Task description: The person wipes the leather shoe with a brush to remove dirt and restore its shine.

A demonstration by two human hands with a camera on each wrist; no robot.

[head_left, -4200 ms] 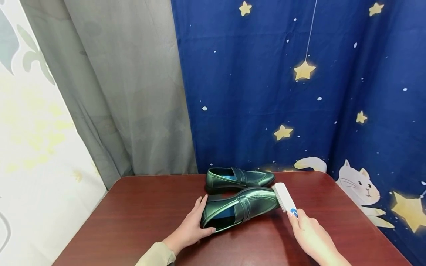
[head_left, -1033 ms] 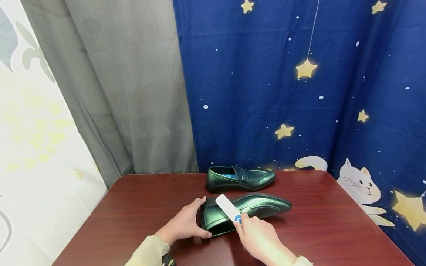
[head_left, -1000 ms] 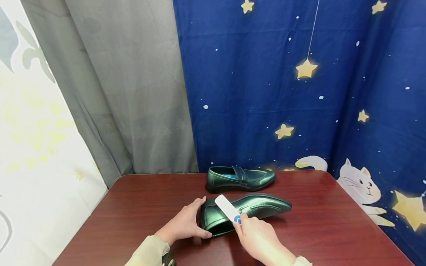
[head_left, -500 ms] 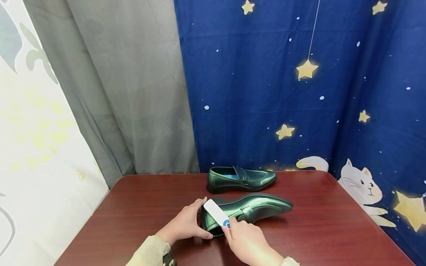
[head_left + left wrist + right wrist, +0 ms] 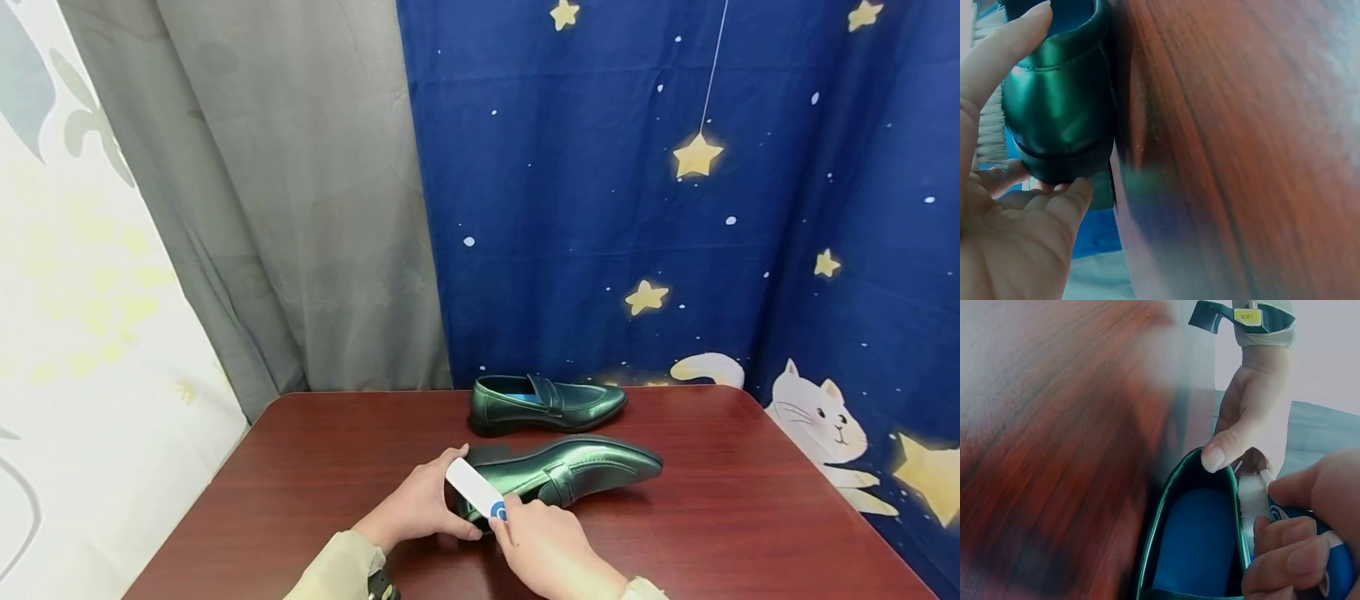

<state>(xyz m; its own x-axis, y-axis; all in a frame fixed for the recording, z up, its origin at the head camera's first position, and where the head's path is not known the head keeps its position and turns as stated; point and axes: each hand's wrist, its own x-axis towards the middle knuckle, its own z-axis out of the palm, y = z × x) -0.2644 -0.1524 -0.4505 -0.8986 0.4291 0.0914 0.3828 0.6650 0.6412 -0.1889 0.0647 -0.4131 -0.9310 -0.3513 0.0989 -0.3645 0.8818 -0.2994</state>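
A dark green loafer (image 5: pixel 592 467) lies tilted on its side on the table, toe to the right. My left hand (image 5: pixel 423 504) grips its heel, thumb at the opening and fingers against the heel's sole end, as the left wrist view shows. In my right hand (image 5: pixel 547 542) is a white-backed brush (image 5: pixel 474 487) with a blue mark. Its pale bristles (image 5: pixel 1250 503) lie against the loafer's side near the heel, close to my left hand. The blue insole (image 5: pixel 1194 544) shows in the right wrist view.
A second green loafer (image 5: pixel 547 406) stands upright behind the first, near the back edge of the reddish-brown table (image 5: pixel 337 450). Behind the table hang a grey curtain (image 5: pixel 300 208) and a blue star-patterned curtain (image 5: pixel 562 208).
The brush has gone from the toe leftward along the loafer's side to the heel. The held loafer has tilted and swung away from the other one. My left hand stays at the heel.
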